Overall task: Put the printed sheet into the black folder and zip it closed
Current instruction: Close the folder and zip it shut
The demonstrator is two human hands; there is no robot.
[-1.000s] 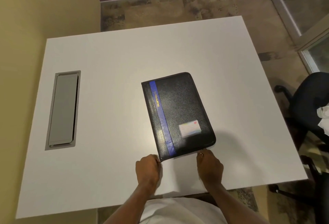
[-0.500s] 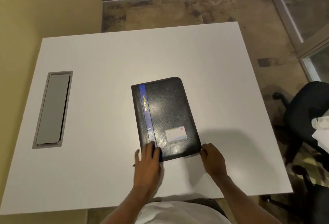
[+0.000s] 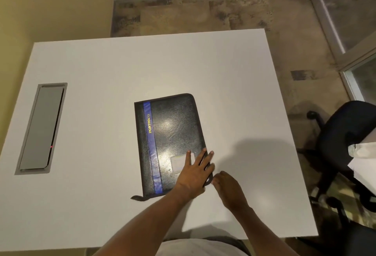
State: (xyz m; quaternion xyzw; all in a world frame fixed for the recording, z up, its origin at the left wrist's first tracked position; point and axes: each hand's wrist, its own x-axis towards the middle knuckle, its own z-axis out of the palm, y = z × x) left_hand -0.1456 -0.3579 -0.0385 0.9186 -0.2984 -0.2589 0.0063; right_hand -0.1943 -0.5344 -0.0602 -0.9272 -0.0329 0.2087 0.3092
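White surface (image 3: 122, 68) holds the closed black folder (image 3: 173, 133), left hand (image 3: 193, 174) flat, right hand (image 3: 230, 190) empty at its corner; sheet unseen.

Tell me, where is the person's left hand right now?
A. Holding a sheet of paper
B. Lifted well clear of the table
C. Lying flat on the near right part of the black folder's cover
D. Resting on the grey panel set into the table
C: the left hand lies spread, palm down, on the closed black folder, partly over its pale label, while the right hand sits at the folder's near right corner.
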